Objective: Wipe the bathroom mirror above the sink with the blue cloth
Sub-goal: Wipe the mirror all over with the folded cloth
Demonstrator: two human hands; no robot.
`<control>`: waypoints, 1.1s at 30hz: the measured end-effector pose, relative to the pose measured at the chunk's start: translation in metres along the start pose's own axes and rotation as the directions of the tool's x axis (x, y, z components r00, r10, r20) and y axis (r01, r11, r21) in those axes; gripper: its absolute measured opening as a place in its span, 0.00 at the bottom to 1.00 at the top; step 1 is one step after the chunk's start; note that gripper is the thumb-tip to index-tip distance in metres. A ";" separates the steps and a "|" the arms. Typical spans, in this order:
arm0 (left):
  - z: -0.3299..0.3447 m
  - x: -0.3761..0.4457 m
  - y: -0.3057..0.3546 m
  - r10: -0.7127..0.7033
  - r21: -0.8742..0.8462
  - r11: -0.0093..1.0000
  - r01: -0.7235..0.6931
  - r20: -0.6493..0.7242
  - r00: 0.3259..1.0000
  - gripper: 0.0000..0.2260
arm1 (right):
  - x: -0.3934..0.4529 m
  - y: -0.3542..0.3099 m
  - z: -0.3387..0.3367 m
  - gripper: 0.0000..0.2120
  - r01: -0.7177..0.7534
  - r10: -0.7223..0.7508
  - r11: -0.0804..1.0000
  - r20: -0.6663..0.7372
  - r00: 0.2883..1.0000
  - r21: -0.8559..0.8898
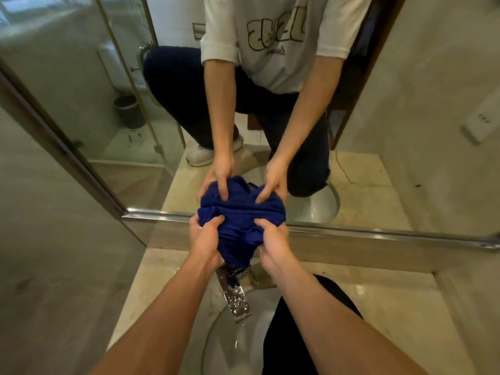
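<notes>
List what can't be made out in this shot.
- Faucet, head view: its base is hidden behind the blue cloth.
- Sink: cut off by the bottom edge, partly covered by the forearms.
- Cloth middle: the left hand and right hand grip it bunched, folds hidden.
- Mirror: top beyond frame.

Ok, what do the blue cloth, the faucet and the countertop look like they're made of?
Blue cloth: soft terry or microfibre, judging by its fuzzy nap and bunched folds. Faucet: polished chrome-look metal, mirror-bright with water beads. Countertop: glossy beige stone, probably marble or an imitation, showing faint veining and sheen.
</notes>
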State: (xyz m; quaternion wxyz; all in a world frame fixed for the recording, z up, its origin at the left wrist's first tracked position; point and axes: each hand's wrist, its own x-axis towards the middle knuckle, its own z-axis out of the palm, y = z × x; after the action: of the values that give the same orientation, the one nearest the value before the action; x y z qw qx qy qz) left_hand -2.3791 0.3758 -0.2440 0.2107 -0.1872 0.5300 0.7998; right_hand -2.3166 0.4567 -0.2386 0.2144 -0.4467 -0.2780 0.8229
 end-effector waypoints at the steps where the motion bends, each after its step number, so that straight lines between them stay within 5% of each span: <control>1: -0.002 0.000 0.001 0.000 0.023 1.000 -0.001 0.015 1.000 0.19 | 0.000 -0.001 -0.003 0.20 -0.006 0.006 1.000 -0.003 1.000 -0.021; 13: 0.054 -0.040 -0.059 -0.127 0.135 0.985 0.111 0.114 0.985 0.17 | 0.015 -0.064 -0.078 0.17 0.119 -0.142 0.981 -0.154 0.978 -0.155; 18: 0.088 -0.071 -0.068 -0.080 0.235 0.971 0.036 0.182 0.980 0.14 | 0.005 -0.107 -0.106 0.16 0.232 -0.264 0.956 -0.183 0.947 -0.181; 26: 0.131 -0.112 -0.051 -0.021 0.367 0.924 -0.105 0.324 0.946 0.15 | -0.032 -0.177 -0.126 0.10 0.460 -0.479 0.863 -0.049 0.876 -0.210; 33: 0.168 -0.137 -0.021 -0.126 0.252 0.968 0.013 0.437 0.891 0.13 | -0.042 -0.216 -0.119 0.09 0.591 -0.624 0.755 -0.031 0.781 -0.284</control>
State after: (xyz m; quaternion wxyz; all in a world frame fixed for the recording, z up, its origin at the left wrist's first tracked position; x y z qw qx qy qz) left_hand -2.2654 0.5201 -0.1271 0.3775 0.0107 0.5531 0.7426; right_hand -2.1704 0.6254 -0.1257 0.4268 -0.4062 -0.4992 0.6354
